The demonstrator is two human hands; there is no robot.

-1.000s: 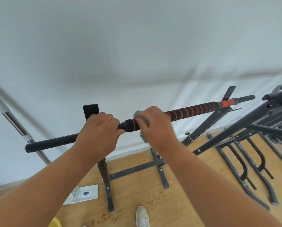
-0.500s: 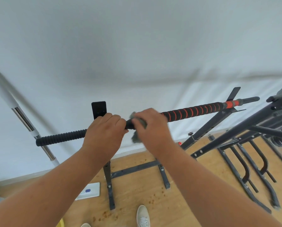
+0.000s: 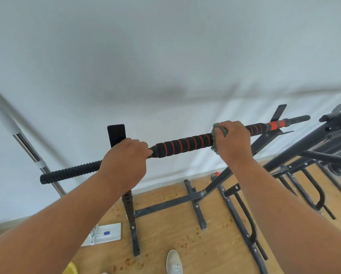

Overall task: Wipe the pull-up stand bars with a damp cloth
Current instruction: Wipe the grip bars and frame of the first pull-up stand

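A long horizontal pull-up bar [image 3: 185, 144] wrapped in black foam with red spiral stripes runs from lower left to upper right across the view, its left end a ribbed black rubber grip [image 3: 68, 172] and its far right end a red collar followed by another ribbed black tip. The left hand [image 3: 124, 157] is curled over the bar just left of the striped foam, fingers wrapped round it and gripping it. The right hand [image 3: 232, 139] is closed round the bar further right, pressing a crumpled grey damp cloth [image 3: 218, 133] against the foam; the cloth shows above the fingers and hangs a little below the bar on the hand's left side. The bar rests on a black metal stand [image 3: 131, 214] whose uprights and cross-members stand on a light wooden floor [image 3: 175, 234] speckled with small brown spots. A flat black plate [image 3: 116, 134] tops the left upright, just behind the left hand. To the right lie more black metal frames [image 3: 308, 167] with curved handles. A white and chrome pole [image 3: 25, 143] leans at the left against a white wall [image 3: 165, 56]. On the floor sit a flat white device with a blue mark [image 3: 104, 234], a white shoe [image 3: 173, 262], and the yellow edge of something [image 3: 70, 268] at the bottom, too cropped to say whether it is a container or what it holds.
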